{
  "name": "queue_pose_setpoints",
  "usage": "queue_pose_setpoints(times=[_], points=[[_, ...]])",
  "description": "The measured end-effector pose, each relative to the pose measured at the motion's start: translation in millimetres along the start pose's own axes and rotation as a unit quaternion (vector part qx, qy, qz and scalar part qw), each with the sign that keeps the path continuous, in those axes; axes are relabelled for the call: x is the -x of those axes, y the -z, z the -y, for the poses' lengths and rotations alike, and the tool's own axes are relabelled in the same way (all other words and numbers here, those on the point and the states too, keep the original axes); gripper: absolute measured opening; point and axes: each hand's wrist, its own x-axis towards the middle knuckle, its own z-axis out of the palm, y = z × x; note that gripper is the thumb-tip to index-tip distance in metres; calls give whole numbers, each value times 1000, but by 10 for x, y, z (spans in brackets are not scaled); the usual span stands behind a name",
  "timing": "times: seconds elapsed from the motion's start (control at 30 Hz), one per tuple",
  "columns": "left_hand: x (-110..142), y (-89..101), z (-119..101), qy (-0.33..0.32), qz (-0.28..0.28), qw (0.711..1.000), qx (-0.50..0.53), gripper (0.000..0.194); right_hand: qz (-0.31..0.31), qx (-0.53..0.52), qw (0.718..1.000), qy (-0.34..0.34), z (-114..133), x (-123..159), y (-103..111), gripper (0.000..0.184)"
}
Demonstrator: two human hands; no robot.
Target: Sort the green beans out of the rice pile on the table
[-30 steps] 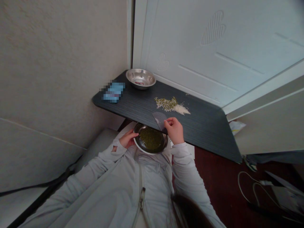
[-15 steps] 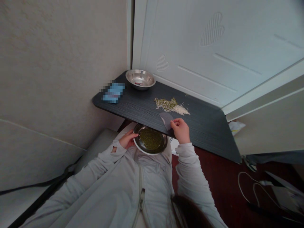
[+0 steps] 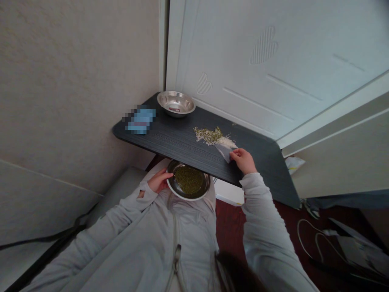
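My left hand point(image 3: 159, 180) grips the rim of a metal bowl point(image 3: 188, 198) at my lap, just under the table's front edge. Many small green beans point(image 3: 189, 180) cover its bottom. Between the fingers and thumb of my right hand point(image 3: 244, 160) is a thin, greyish see-through scraper point(image 3: 224, 152), held over the dark table. Its far edge is at the near side of a pile of white rice grains point(image 3: 226, 142). Left of that pile, green beans and white grains lie mixed point(image 3: 209, 135).
A second metal bowl point(image 3: 176, 104) stands at the table's back left. A blurred blue packet point(image 3: 141, 121) lies at the left end of the dark table point(image 3: 170, 142). The wall and a white door point(image 3: 231, 56) border it. A white box point(image 3: 228, 192) sits below.
My right hand has moved right and away from me with the scraper, from near the bowl at the table's front edge to the rice pile. My left hand stays on the bowl.
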Motion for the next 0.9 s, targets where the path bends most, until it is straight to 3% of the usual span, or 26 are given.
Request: queue_pose_setpoints(times=[0.37, 0.53, 0.7, 0.9], points=[[15, -27, -40, 10, -12, 1000, -6, 36, -9, -3, 1000, 17, -183, -363, 155, 24], [9, -19, -38, 8, -14, 1000, -8, 37, -40, -75, 995, 43, -187, -363, 174, 25], [15, -46, -49, 9, -13, 1000, -2, 37, -48, -167, 983, 59, -58, -359, -1, 26], [32, -59, -57, 15, -25, 1000, -11, 39, -70, -125, 987, 73, 146, -362, -244, 21]])
